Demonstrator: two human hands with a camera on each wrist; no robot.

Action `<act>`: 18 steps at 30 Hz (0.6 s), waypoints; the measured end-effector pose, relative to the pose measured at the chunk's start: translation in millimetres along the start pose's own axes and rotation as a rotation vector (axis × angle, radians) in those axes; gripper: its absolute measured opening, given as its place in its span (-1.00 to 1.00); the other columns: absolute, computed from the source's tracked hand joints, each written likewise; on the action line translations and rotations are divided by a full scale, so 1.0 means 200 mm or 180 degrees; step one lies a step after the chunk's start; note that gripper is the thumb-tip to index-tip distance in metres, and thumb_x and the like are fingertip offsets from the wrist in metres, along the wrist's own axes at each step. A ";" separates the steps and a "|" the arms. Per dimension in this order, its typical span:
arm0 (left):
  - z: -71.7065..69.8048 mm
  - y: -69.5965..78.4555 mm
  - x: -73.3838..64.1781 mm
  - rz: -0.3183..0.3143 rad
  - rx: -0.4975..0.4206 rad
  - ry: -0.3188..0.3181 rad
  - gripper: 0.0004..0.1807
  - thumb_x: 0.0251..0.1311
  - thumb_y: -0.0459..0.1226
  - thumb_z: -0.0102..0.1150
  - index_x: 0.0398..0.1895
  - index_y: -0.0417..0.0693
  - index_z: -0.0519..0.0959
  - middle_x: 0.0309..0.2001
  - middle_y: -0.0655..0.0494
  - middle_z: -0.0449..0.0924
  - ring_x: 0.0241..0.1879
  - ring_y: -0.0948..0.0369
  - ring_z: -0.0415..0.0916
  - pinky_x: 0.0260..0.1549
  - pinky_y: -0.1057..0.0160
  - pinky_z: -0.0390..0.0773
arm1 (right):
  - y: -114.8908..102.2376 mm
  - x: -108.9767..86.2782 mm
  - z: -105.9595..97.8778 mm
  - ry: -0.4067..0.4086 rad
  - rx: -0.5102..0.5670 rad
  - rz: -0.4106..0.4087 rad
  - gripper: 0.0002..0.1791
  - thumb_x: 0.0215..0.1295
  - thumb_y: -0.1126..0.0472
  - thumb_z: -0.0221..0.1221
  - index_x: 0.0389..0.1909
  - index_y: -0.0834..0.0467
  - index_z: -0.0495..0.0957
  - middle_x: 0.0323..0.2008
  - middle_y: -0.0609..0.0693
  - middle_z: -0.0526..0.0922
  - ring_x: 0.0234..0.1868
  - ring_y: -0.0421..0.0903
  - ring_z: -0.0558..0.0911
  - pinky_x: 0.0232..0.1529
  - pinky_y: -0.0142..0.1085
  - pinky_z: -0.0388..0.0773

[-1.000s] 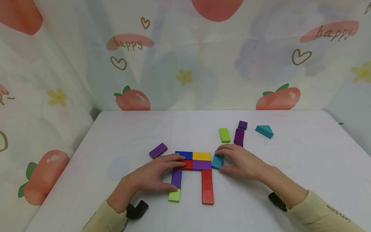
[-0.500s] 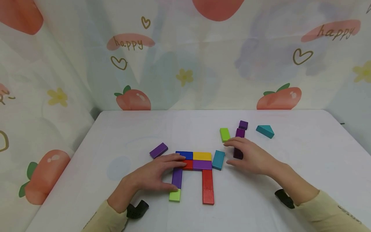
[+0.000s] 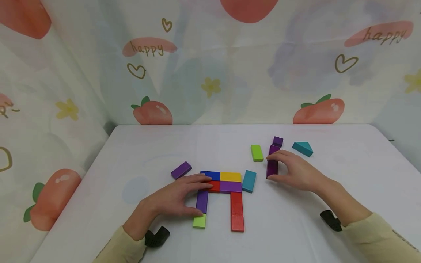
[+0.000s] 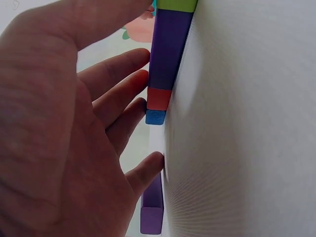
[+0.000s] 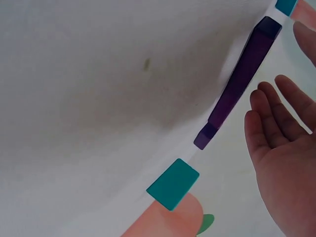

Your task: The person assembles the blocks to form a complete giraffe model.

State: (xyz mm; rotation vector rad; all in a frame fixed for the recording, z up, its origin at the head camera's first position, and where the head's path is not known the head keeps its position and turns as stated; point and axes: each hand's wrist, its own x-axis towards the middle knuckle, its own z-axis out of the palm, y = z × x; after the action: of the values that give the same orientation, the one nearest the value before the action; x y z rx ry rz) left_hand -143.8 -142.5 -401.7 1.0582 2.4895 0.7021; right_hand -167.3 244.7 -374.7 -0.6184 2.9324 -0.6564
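Note:
My left hand (image 3: 172,195) rests at the left side of a flat arrangement of blocks. Its fingertips touch the blue block (image 3: 210,175) and the red block (image 3: 215,187); the thumb lies by the lime block (image 3: 199,221) and the purple leg block (image 3: 202,202). Over a long dark purple block (image 3: 272,168) hovers my right hand (image 3: 296,171), its fingers spread on either side. In the right wrist view, a gap shows between those fingers and the dark purple block (image 5: 242,74). A teal block (image 3: 249,181) stands slightly tilted beside the arrangement's right end.
A yellow block (image 3: 230,177), a purple block (image 3: 231,187) and red leg blocks (image 3: 236,210) complete the arrangement's outline. Around it lie a loose purple block (image 3: 181,170), a lime block (image 3: 257,153), a small purple block (image 3: 277,141) and a teal triangle (image 3: 303,148) on the white table (image 3: 148,146).
My right hand has let go of the teal block and moved right to the dark purple block. The left hand has stayed in place on the arrangement.

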 end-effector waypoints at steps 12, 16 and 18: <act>0.00 0.00 0.00 -0.0003 -0.0034 -0.0019 -0.23 0.16 0.04 0.41 0.46 0.23 0.41 0.52 0.33 0.15 0.54 0.16 -0.05 0.40 -0.07 0.19 | 0.03 -0.01 0.00 -0.0037 -0.0046 0.0048 -0.30 0.10 0.05 0.51 0.22 0.25 0.54 0.18 0.29 0.51 0.22 0.31 0.44 0.08 0.18 0.55; 0.00 0.01 0.00 -0.0037 -0.0014 -0.0014 -0.22 0.14 0.04 0.42 0.46 0.25 0.40 0.52 0.34 0.15 0.54 0.17 -0.04 0.40 -0.08 0.21 | 0.03 -0.01 0.00 -0.0040 -0.0057 0.0062 -0.30 0.10 0.06 0.51 0.22 0.25 0.54 0.20 0.31 0.49 0.23 0.32 0.43 0.08 0.19 0.55; 0.00 0.01 0.00 -0.0052 -0.0005 -0.0012 -0.21 0.14 0.05 0.42 0.47 0.26 0.40 0.52 0.35 0.14 0.54 0.18 -0.05 0.40 -0.07 0.20 | 0.03 -0.01 0.01 -0.0035 -0.0073 0.0065 -0.30 0.10 0.06 0.51 0.22 0.25 0.54 0.20 0.31 0.49 0.24 0.33 0.43 0.08 0.19 0.55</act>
State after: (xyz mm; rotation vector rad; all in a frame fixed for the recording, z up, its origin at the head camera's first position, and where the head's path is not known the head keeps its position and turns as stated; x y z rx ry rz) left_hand -143.6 -141.0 -400.8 1.0366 2.4912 0.6967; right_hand -167.9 250.0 -378.3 -0.5912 2.9361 -0.6164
